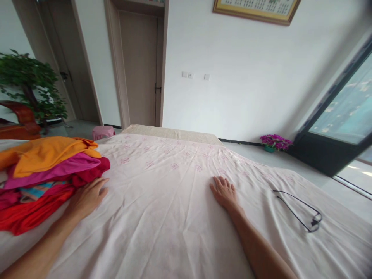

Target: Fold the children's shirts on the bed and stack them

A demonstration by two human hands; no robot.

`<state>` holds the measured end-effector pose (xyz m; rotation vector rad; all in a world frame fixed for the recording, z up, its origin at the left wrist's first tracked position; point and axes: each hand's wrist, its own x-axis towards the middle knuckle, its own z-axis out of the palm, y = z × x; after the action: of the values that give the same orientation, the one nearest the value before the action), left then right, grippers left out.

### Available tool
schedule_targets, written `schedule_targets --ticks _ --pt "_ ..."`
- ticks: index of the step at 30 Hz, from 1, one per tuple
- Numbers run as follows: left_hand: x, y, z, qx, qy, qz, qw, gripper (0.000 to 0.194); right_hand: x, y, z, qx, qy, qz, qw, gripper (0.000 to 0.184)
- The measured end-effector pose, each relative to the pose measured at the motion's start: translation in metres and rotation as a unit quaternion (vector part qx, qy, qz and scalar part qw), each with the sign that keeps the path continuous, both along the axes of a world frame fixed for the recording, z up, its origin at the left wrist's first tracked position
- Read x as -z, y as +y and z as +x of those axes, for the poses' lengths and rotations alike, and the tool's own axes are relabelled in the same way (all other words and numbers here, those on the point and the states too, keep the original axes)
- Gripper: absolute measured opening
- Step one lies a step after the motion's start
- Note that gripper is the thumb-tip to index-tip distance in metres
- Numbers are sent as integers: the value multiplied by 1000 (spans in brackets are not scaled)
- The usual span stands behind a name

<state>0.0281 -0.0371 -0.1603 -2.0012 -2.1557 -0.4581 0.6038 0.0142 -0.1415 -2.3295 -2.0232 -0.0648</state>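
Across the pale sheet (162, 217) both hands lie palm down, open and gripping nothing; the left hand (88, 199) is right at the edge of the clothes pile (54, 170), though whether its fingers touch the cloth cannot be told; the right hand (225, 192) rests well apart from it, fingers slightly spread on the wrinkled fabric. Just outward of the left hand, the pile sits on the sheet at the person's left; an orange garment (55, 149) lies on top, a magenta one (58, 169) beneath, with crimson cloth (95, 170) bulging out towards the fingers and a bright red piece (37, 211) lowest. The garments look thin, soft and limp, probably light and not fragile; they may slide over one another, so the orange one would best be pinched at its near folded edge, while the whole pile would want both hands spread underneath. Beyond the right hand lie the glasses (314, 223), arms unfolded; they look light, stiff and fragile, better taken by the frame than the lenses.
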Motion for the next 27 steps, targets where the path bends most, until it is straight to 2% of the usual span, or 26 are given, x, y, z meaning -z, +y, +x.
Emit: schedule_targets --ticks 3,7,27 --pt "0 -2 1 28 21 13 999 49 -2 0 -2 -9 -7 29 1000 58" --pt "-2 -4 2 34 26 35 998 46 -5 1 -4 -17 -8 56 998 54" --pt "-2 -10 10 35 53 44 997 43 -10 5 -5 -4 -13 46 999 54"
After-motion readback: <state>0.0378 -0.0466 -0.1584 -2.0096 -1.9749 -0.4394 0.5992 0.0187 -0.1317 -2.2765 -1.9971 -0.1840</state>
